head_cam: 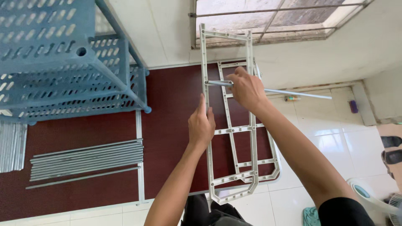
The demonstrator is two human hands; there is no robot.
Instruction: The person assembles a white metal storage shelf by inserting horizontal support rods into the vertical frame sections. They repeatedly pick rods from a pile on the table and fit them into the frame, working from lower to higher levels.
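Observation:
A pale grey plastic ladder-shaped side frame (pixel 229 130) stands upright over the dark red table (pixel 167 121). My left hand (pixel 201 124) grips its left rail about halfway up. My right hand (pixel 247 88) holds a thin grey metal rod (pixel 293 93) that runs horizontally to the right, its left end meeting the frame's left rail near the top. A second similar frame (pixel 264 163) lies behind the first, partly hidden.
A blue perforated plastic shelf rack (pixel 63 62) lies on the table at upper left. Several grey rods (pixel 86 161) lie in a bundle at left. Right of the table is white tiled floor with a fan (pixel 372 200), sandals (pixel 391 148) and a barred window (pixel 272 19) above.

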